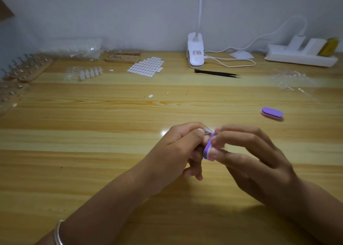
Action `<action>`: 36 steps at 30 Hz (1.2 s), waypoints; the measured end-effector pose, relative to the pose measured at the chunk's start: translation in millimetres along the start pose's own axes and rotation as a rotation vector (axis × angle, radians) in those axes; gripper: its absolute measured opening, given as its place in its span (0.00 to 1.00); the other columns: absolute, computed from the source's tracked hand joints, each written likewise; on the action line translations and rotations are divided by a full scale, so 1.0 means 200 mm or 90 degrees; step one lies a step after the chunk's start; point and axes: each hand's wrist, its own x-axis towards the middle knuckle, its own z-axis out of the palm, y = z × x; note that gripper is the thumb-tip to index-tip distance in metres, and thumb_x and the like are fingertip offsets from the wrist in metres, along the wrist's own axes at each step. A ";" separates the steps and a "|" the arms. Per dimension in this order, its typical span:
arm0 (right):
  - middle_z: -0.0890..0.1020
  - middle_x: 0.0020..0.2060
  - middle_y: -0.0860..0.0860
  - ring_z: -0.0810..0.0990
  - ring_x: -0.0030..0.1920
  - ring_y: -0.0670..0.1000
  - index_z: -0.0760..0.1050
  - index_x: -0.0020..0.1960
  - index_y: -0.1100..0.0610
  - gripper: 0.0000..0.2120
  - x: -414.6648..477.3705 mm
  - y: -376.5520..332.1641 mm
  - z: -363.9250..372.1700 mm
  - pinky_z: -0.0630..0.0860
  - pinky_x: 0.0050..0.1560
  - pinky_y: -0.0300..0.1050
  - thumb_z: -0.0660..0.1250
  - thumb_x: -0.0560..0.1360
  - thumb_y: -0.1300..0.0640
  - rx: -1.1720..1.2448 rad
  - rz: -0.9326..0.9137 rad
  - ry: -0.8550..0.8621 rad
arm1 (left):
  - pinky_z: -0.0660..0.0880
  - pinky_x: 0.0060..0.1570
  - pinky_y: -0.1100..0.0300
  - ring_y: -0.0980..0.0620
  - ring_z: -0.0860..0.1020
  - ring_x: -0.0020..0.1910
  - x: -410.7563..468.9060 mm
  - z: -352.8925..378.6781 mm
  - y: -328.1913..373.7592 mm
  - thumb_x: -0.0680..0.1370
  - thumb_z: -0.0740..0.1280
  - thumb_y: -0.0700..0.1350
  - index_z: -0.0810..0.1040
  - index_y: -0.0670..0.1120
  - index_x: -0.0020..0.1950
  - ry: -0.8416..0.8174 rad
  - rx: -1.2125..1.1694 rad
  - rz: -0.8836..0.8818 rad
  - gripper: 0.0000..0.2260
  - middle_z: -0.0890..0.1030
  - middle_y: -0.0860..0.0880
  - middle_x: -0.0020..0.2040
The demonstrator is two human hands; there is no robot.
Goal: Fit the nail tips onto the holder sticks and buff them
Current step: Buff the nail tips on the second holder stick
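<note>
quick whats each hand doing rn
left hand: grips a holder stick
right hand: pinches the purple buffer, set against the stick's tip

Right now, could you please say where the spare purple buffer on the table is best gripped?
Pinch the spare purple buffer across its long sides from above: it lies flat on the table, a narrow oval with bare wood all round.

On the table [92,152], the lamp [195,52] stands at the rear centre with tweezers [217,73] before it, the power strip [300,56] to its right, and a buffer block [272,113] lying right of centre.
</note>
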 end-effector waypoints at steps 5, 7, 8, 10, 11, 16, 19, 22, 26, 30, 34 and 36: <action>0.77 0.58 0.56 0.77 0.63 0.55 0.74 0.61 0.61 0.16 0.00 0.00 -0.02 0.73 0.64 0.46 0.70 0.75 0.70 -0.010 0.018 0.022 | 0.73 0.28 0.62 0.48 0.62 0.22 0.00 0.00 0.00 0.79 0.56 0.44 0.72 0.41 0.41 0.011 -0.005 -0.010 0.11 0.64 0.52 0.26; 0.77 0.58 0.56 0.77 0.61 0.55 0.73 0.61 0.60 0.17 0.00 0.03 -0.02 0.73 0.65 0.45 0.70 0.75 0.71 -0.027 0.038 0.027 | 0.75 0.30 0.59 0.51 0.62 0.20 0.00 0.01 0.00 0.79 0.55 0.44 0.72 0.44 0.40 -0.006 -0.012 -0.015 0.11 0.64 0.55 0.26; 0.77 0.57 0.56 0.77 0.61 0.55 0.73 0.61 0.60 0.18 0.00 0.03 -0.02 0.73 0.65 0.46 0.70 0.74 0.71 -0.030 0.045 0.030 | 0.75 0.30 0.58 0.52 0.62 0.20 0.00 0.01 0.00 0.79 0.55 0.44 0.72 0.44 0.40 -0.012 -0.016 -0.016 0.11 0.64 0.55 0.25; 0.77 0.57 0.57 0.77 0.61 0.56 0.74 0.61 0.61 0.18 0.00 0.01 -0.01 0.74 0.64 0.47 0.71 0.74 0.72 -0.021 0.037 0.029 | 0.74 0.29 0.60 0.51 0.63 0.21 -0.01 0.02 0.00 0.79 0.55 0.44 0.72 0.43 0.40 -0.012 -0.021 -0.016 0.11 0.64 0.55 0.25; 0.77 0.58 0.57 0.77 0.62 0.56 0.75 0.61 0.61 0.16 0.00 0.00 -0.01 0.74 0.63 0.48 0.71 0.75 0.71 -0.013 0.022 0.026 | 0.74 0.28 0.62 0.50 0.63 0.22 -0.01 0.01 0.00 0.79 0.55 0.44 0.73 0.42 0.41 -0.010 -0.019 -0.018 0.11 0.64 0.55 0.25; 0.77 0.58 0.57 0.77 0.61 0.56 0.74 0.61 0.61 0.19 0.00 0.04 -0.04 0.74 0.64 0.48 0.71 0.73 0.73 -0.022 0.026 0.036 | 0.75 0.29 0.59 0.52 0.62 0.20 -0.01 0.02 0.00 0.79 0.56 0.44 0.73 0.45 0.39 -0.012 -0.023 -0.023 0.11 0.62 0.53 0.26; 0.79 0.57 0.56 0.78 0.61 0.57 0.75 0.59 0.62 0.17 0.00 0.01 -0.02 0.74 0.64 0.48 0.71 0.73 0.72 -0.006 0.024 0.039 | 0.73 0.28 0.61 0.50 0.62 0.22 -0.01 0.03 0.00 0.79 0.56 0.44 0.73 0.45 0.39 -0.002 -0.018 -0.023 0.11 0.63 0.53 0.26; 0.78 0.57 0.57 0.78 0.61 0.57 0.75 0.60 0.62 0.15 0.00 0.01 -0.02 0.75 0.63 0.49 0.70 0.75 0.71 -0.002 0.002 0.026 | 0.72 0.27 0.63 0.49 0.62 0.22 -0.01 0.03 0.01 0.79 0.56 0.44 0.74 0.46 0.39 0.002 -0.023 -0.025 0.12 0.63 0.52 0.26; 0.80 0.55 0.56 0.79 0.59 0.57 0.75 0.59 0.63 0.18 0.00 0.03 -0.02 0.75 0.62 0.48 0.71 0.72 0.74 -0.010 0.033 0.062 | 0.74 0.29 0.61 0.51 0.62 0.21 -0.01 0.03 0.01 0.82 0.56 0.42 0.74 0.45 0.39 -0.005 -0.010 -0.023 0.14 0.62 0.53 0.26; 0.79 0.55 0.56 0.79 0.59 0.57 0.75 0.58 0.62 0.13 0.00 0.01 -0.01 0.75 0.61 0.48 0.69 0.75 0.71 -0.001 0.026 0.049 | 0.73 0.28 0.62 0.50 0.63 0.22 -0.02 0.02 0.01 0.84 0.55 0.40 0.72 0.42 0.40 -0.002 0.001 -0.022 0.14 0.62 0.53 0.26; 0.79 0.52 0.57 0.82 0.53 0.58 0.74 0.55 0.55 0.10 0.04 0.06 -0.05 0.81 0.53 0.52 0.68 0.77 0.66 0.139 0.247 0.172 | 0.75 0.31 0.59 0.53 0.63 0.21 -0.01 0.02 0.02 0.79 0.55 0.44 0.70 0.44 0.39 -0.025 -0.008 -0.008 0.10 0.62 0.52 0.27; 0.79 0.52 0.59 0.82 0.55 0.57 0.72 0.56 0.55 0.11 0.06 0.02 -0.05 0.80 0.57 0.48 0.69 0.77 0.64 0.312 0.350 0.223 | 0.76 0.30 0.58 0.52 0.64 0.22 -0.01 0.02 0.02 0.79 0.56 0.44 0.71 0.44 0.40 -0.005 -0.005 0.000 0.10 0.64 0.52 0.27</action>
